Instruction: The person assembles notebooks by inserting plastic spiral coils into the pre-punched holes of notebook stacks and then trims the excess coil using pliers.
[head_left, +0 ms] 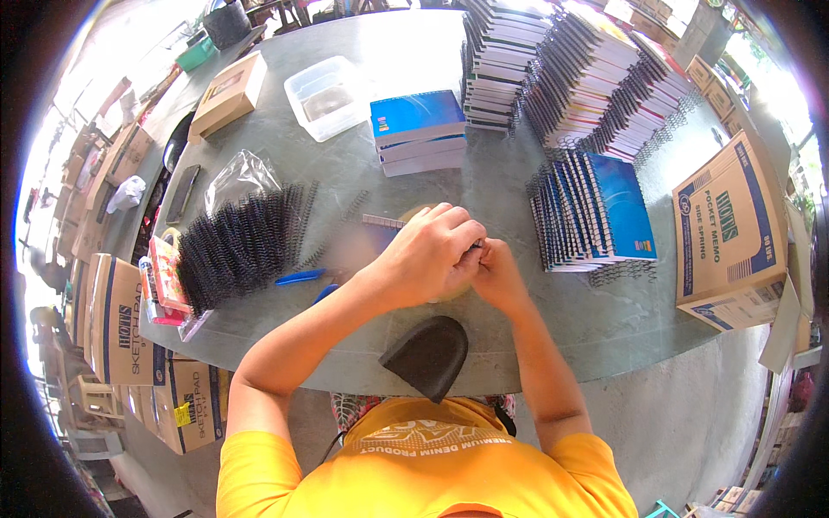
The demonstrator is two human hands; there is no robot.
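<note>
My left hand (432, 250) and my right hand (501, 274) meet over the middle of the table, fingers curled and pinched together. A small dark bit (476, 246) shows between their fingertips; I cannot make out what it is. Beyond my left hand sticks out a blue edge with a row of pale holes or rings (382, 222), like a notebook spine. Under the hands lies a tan, rounded surface (451, 296), mostly covered. To the left is a heap of black spiral binding coils (242, 242), and a blue pen-like item (300, 277) rests beside it.
Blue-covered pads (420, 142) are stacked ahead; spiral-bound notebooks (617, 203) stand to the right. Tall notebook stacks (570, 78) fill the far right. A clear plastic tub (326, 97), cardboard boxes (730, 229) and a dark curved pad (429, 354) at the near edge surround the work spot.
</note>
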